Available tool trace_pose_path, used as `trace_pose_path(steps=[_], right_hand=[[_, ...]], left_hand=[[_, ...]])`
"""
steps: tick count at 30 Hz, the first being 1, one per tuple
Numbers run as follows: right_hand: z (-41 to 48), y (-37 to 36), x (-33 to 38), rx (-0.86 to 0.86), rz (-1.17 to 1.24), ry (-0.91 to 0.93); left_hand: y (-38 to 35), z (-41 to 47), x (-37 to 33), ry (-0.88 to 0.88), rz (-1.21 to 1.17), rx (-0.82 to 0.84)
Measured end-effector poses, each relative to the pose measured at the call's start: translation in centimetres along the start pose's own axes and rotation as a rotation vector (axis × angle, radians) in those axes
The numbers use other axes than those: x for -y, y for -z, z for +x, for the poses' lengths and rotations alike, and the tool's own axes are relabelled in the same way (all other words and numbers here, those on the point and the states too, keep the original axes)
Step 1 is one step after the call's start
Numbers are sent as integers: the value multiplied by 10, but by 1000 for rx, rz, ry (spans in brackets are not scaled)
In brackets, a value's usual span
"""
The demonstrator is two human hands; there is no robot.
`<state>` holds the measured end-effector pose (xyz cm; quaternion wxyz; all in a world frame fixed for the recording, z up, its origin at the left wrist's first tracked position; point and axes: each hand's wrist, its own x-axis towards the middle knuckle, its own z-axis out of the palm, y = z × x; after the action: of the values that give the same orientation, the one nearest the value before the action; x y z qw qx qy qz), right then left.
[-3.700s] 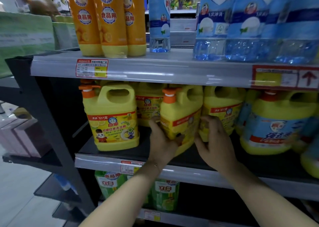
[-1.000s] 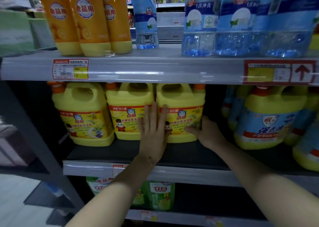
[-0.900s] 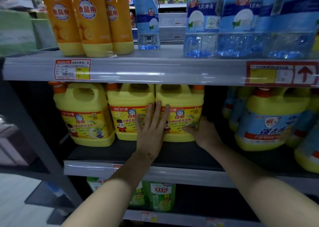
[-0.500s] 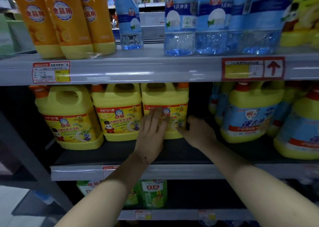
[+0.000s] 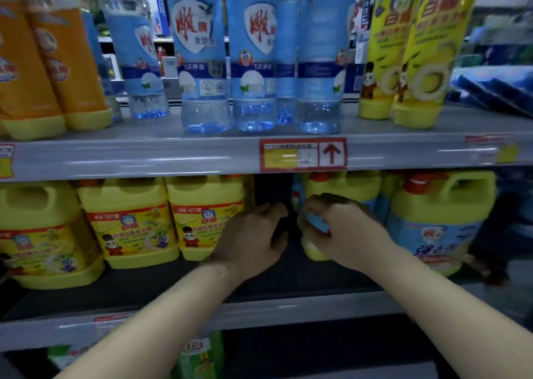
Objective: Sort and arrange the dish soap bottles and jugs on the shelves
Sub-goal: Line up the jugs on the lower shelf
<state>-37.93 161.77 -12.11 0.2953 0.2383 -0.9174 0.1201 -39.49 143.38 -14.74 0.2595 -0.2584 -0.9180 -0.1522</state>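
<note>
Both hands have shifted right along the shelf (image 5: 288, 303), right hand (image 5: 343, 231) grasping a blue-labelled jug (image 5: 317, 225), left hand (image 5: 253, 237) loosely curled, empty.

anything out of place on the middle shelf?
Nothing spilled or damaged. One oddity: a dark gap splits the row, between the yellow jugs and the blue-label jugs, where the right hand grips one.

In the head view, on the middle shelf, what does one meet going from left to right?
Three yellow lemon jugs → left hand → right hand gripping a blue-label jug → another blue-label jug.
</note>
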Motion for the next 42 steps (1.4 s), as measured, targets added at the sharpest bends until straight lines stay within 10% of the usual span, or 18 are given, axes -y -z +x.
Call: trace_pose_path(steps=[10, 18, 32, 42], right_hand=[[0, 125, -22, -173, 166, 151], [20, 173, -78, -399, 257, -1], [88, 149, -125, -255, 236, -361], [92, 160, -186, -193, 336, -494]], left_hand=[[74, 44, -85, 40, -80, 50], [116, 90, -142, -91, -298, -215], [78, 240, -149, 631, -646, -63], [61, 265, -143, 549, -606, 62]])
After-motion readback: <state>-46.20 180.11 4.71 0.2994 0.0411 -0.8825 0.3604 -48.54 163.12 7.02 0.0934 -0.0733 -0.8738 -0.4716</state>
